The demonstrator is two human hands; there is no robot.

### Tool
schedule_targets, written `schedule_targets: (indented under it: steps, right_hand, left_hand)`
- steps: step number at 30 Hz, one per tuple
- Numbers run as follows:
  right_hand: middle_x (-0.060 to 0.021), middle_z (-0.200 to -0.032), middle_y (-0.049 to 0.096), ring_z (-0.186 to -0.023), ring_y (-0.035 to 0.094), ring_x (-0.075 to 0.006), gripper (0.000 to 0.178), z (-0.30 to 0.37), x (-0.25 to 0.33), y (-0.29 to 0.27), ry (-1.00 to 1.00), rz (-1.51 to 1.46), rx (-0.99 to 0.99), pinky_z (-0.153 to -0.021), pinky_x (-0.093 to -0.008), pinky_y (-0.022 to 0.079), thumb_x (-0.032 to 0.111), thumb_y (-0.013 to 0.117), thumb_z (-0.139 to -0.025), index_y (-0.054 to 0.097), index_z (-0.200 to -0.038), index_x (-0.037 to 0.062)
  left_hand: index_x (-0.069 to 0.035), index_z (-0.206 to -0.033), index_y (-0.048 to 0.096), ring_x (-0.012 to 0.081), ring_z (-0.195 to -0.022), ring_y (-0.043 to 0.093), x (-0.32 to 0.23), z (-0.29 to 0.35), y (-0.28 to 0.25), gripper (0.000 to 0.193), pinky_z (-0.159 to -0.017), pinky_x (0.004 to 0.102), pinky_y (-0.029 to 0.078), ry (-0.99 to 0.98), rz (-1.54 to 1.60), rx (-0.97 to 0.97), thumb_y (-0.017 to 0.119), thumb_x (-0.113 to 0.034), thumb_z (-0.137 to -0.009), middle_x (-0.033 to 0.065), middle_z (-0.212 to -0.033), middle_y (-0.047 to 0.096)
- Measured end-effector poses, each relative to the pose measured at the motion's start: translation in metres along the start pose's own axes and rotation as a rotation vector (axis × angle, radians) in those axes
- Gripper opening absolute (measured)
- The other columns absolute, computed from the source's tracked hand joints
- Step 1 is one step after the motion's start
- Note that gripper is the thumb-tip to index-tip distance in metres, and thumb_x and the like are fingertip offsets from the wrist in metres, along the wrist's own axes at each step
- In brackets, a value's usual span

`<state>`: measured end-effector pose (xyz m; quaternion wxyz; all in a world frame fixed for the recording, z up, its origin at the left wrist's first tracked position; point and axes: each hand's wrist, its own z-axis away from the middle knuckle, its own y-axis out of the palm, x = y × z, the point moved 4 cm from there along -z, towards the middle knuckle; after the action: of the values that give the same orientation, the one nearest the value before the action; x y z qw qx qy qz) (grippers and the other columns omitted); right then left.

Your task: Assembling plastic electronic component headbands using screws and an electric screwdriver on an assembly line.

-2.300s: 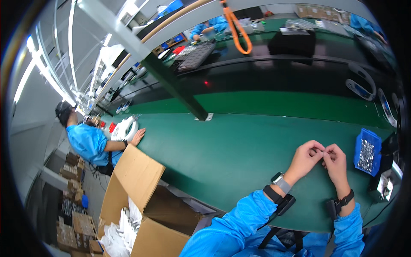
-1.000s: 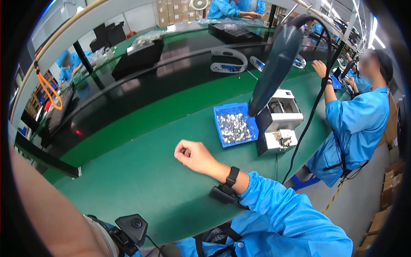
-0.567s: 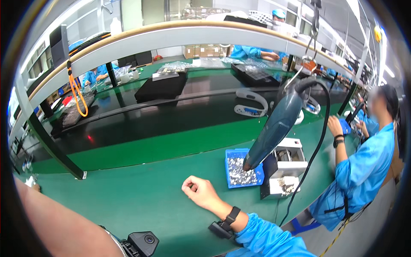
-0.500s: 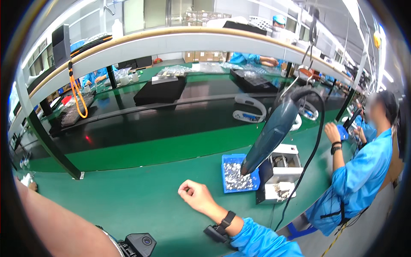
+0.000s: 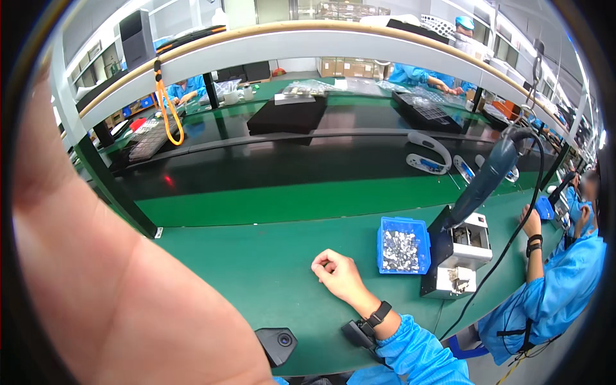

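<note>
Two hands: apart; your left hand [image 5: 135, 289] fills the near left side of the view, its fingers out of sight, so whether it holds anything cannot be told. Your right hand [image 5: 339, 276] is over the green bench [image 5: 269, 282], fingers curled toward the thumb; whether a piece sits between them cannot be told.
Blue bin: the open bin [image 5: 403, 224] is just beside your right hand, on its right, holding many small metallic pieces [image 5: 401, 251].
Bench fixture: a silver and black unit [image 5: 468, 252] is beside the bin, on its far side from your hand.
Hanging tool: a dark teal powered tool [image 5: 486, 176] slants down, its tip near the fixture and the bin.
Handling: in my judgement, you do best with a light fingertip hold low over the bench, so a dropped piece stays in sight. Your left palm blocks much of the view; keep it lower and aside. Mind the hanging tool when reaching toward the bin.
Markings: no writing is legible on the bin, fixture or tool; the distant cartons [image 5: 350, 66] are too small to read.
</note>
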<state>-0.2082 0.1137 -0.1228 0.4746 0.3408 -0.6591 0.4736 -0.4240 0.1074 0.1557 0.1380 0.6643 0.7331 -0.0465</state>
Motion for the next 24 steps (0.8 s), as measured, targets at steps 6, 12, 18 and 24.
schedule_targets:
  steps: [6, 12, 18, 24]
  right_hand:
    - [-0.0021, -0.074, 0.065, -0.061, 0.062, -0.0077, 0.010, 0.002, -0.001, 0.002, 0.015, 0.046, 0.041, -0.057, -0.0240, 0.050, 0.011, 0.066, -0.090, 0.063, -0.090, 0.0013]
    - [-0.0009, -0.073, 0.064, -0.061, 0.061, -0.0076, 0.009, -0.005, 0.008, 0.008, -0.016, -0.011, 0.045, -0.056, -0.0237, 0.049, 0.009, 0.066, -0.090, 0.063, -0.090, 0.0011]
    - [-0.0026, -0.075, 0.066, -0.062, 0.061, -0.0071, 0.012, 0.012, -0.001, -0.016, -0.039, -0.008, -0.099, -0.057, -0.0254, 0.050, 0.014, 0.068, -0.089, 0.065, -0.091, 0.0028]
    - [-0.0073, -0.076, 0.067, -0.064, 0.063, -0.0149, 0.014, 0.007, 0.003, -0.006, -0.054, -0.057, -0.053, -0.060, -0.0311, 0.050, 0.018, 0.067, -0.089, 0.066, -0.093, 0.0048]
  left_hand:
    - [0.002, -0.150, 0.028, 0.0349, -0.127, 0.048, 0.003, -0.005, -0.010, 0.090, -0.101, 0.0406, 0.042, 0.025, -0.022, 0.006, 0.065, -0.047, -0.084, 0.0294, -0.144, 0.042]
    - [0.002, -0.151, 0.027, 0.0352, -0.128, 0.048, 0.004, -0.005, 0.007, 0.091, -0.102, 0.0409, 0.041, 0.009, -0.001, 0.033, 0.065, -0.046, -0.084, 0.0299, -0.145, 0.040]
    - [0.000, -0.128, 0.052, 0.0244, -0.120, 0.053, 0.046, 0.088, 0.047, 0.049, -0.093, 0.0368, 0.047, -0.555, 0.396, 0.278, 0.062, -0.009, -0.081, 0.0163, -0.130, 0.054]
    - [0.001, -0.114, 0.058, 0.0187, -0.093, 0.063, 0.114, 0.240, 0.047, 0.022, -0.077, 0.0311, 0.054, -1.316, 0.662, 0.220, 0.057, -0.008, -0.093, 0.0107, -0.107, 0.062]
